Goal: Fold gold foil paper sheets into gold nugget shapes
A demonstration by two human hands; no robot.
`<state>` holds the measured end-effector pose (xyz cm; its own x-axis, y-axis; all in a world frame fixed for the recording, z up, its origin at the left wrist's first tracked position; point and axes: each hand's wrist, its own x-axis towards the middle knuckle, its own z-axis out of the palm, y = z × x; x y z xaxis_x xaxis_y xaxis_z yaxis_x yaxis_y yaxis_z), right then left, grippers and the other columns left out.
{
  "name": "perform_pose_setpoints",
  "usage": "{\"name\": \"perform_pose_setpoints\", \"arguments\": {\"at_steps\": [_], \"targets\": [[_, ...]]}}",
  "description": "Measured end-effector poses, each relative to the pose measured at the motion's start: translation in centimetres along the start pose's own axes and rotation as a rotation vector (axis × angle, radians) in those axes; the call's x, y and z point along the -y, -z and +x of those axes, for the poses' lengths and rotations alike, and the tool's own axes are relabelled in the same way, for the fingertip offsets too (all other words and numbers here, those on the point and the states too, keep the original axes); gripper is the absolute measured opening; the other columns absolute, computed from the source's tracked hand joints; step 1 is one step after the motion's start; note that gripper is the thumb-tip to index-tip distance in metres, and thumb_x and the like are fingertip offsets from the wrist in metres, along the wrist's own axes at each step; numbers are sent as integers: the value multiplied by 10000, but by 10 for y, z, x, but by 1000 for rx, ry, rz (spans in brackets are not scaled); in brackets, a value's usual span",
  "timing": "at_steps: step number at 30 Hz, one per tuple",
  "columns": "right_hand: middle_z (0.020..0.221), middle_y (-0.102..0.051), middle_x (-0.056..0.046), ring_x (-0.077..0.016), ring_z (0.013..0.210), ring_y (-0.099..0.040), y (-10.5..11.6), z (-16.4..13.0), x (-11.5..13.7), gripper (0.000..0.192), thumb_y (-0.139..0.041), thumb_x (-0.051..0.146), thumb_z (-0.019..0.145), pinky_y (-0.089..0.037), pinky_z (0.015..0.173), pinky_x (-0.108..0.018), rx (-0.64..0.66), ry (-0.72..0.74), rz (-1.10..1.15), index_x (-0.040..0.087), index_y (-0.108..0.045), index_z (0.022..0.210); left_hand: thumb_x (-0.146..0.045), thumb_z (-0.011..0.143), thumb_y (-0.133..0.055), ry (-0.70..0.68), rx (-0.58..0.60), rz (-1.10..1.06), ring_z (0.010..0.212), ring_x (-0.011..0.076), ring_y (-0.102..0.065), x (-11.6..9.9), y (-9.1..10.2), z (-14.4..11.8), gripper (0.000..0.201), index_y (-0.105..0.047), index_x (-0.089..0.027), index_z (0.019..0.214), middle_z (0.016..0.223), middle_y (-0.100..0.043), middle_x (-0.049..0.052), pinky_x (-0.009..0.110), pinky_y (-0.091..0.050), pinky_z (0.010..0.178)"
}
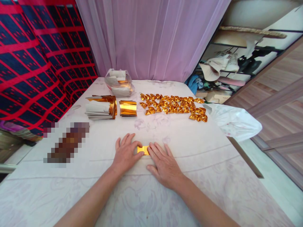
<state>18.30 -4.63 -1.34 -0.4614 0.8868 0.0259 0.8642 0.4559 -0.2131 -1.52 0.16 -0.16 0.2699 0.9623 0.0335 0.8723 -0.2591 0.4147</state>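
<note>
A small folded strip of gold foil paper (143,150) lies flat on the table between my hands. My left hand (126,152) has its thumb and index finger at the strip's left end, while its other fingers spread out over the cloth. Stretched fingertips of my right hand (165,162) lie flat over the right end, covering it, with the thumb held apart on the table. Beyond my hands stands a curled stack of gold foil sheets (128,108). Several folded gold foil pieces (175,104) sit in rows at the back right.
A larger pile of paper-backed foil sheets (100,108) lies left of the small stack. Behind it is a clear plastic bag (119,82) with more sheets. A pixelated dark object (68,143) is at left. A white bag (236,121) is beyond the right table edge.
</note>
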Motion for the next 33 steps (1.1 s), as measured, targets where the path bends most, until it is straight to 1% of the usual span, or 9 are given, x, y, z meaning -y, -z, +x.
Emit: {"name": "perform_pose_setpoints", "arguments": {"at_steps": [4, 11, 13, 16, 18, 20, 21, 27, 33], "targets": [[1566, -287, -117, -305, 1456, -227, 1, -4, -4, 643, -454, 468, 954, -183, 1151, -607, 19, -63, -51, 149, -332, 1499, -340, 807, -678, 5, 12, -11, 1419, 318, -321, 3, 0, 1, 167, -684, -315, 972, 1485, -456, 65, 633, -172, 1116], [1573, -279, -93, -295, 1462, -216, 1, -4, -4, 655, -437, 519, 956, -180, 1158, -590, 26, -73, -25, 183, -322, 1507, -288, 798, -658, -19, 59, -17, 1426, 301, -315, 14, 3, 2, 212, -677, -318, 1007, 1489, -456, 51, 609, -191, 1127], [1574, -281, -86, -296, 1461, -215, 1, -5, -5, 665, -436, 536, 953, -176, 1160, -588, 14, -76, -16, 190, -320, 1509, -277, 799, -647, -36, 44, -9, 1412, 303, -339, 15, 4, 0, 236, -675, -317, 1030, 1478, -469, 52, 606, -218, 1121], [1576, -278, -76, -304, 1460, -214, 0, -5, -5, 679, -433, 555, 949, -168, 1164, -589, 8, -75, -9, 189, -320, 1509, -226, 836, -585, -83, -47, 37, 1393, 314, -361, 11, 5, -12, 305, -663, -300, 1121, 1469, -475, 81, 605, -254, 1105], [1578, -272, -70, -307, 1462, -208, -2, -4, -5, 683, -427, 565, 948, -165, 1163, -593, 4, -74, -6, 189, -321, 1508, -159, 873, -504, -205, -117, 95, 1401, 304, -346, 4, 4, -21, 370, -656, -317, 1171, 1482, -465, 63, 596, -199, 1132], [1579, -270, -66, -307, 1464, -203, -3, -5, -5, 682, -415, 571, 950, -161, 1162, -597, -1, -73, -3, 188, -322, 1507, -125, 861, -501, -383, -85, 122, 1367, 276, -398, -3, 1, -29, 456, -627, -360, 1231, 1433, -523, 30, 564, -164, 1159], [1578, -273, -65, -304, 1464, -201, -3, -5, -5, 678, -410, 570, 953, -158, 1163, -597, -5, -72, -2, 189, -323, 1507, -131, 859, -513, -424, -66, 135, 1349, 271, -421, -6, 0, -31, 479, -606, -372, 1262, 1419, -537, 24, 554, -148, 1169], [1575, -286, -66, -306, 1460, -211, -5, -5, -5, 665, -426, 559, 950, -168, 1159, -591, -26, -73, -14, 201, -332, 1503, -234, 837, -582, -382, -53, 134, 1366, 304, -397, -10, -1, -32, 458, -617, -382, 1269, 1468, -475, 46, 567, -133, 1171], [1578, -280, -60, -305, 1462, -206, -5, -6, -5, 664, -425, 560, 951, -173, 1159, -592, -32, -71, -24, 211, -326, 1507, -260, 864, -560, -307, -101, 176, 1394, 335, -356, 11, 7, -45, 369, -669, -382, 1194, 1507, -429, 56, 606, -162, 1141]]}}
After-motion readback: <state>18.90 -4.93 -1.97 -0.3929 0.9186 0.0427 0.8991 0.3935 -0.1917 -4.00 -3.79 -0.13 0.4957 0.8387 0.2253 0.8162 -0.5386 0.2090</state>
